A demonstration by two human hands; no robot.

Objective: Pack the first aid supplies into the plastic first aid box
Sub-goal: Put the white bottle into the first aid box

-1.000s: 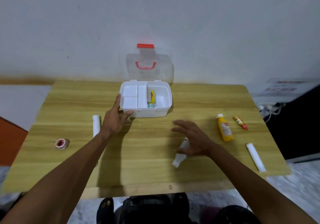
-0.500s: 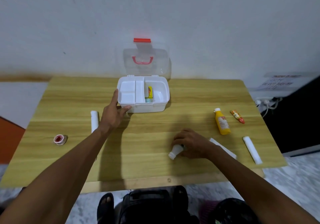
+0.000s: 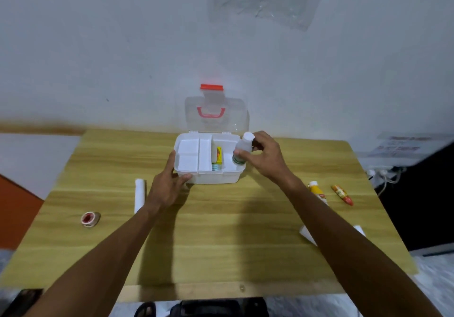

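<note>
Right hand (image 3: 264,156) fingers pinch white bottle (image 3: 243,148), upright over right compartment of first aid box (image 3: 208,176), ready to lower. Left hand (image 3: 169,184), fingers spread, braces box's left corner against sliding.

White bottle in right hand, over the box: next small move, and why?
Probably lower the white bottle into the right compartment and let go. The right hand holds it upright over the open first aid box, that compartment looks free, and the left hand steadies the box.
</note>
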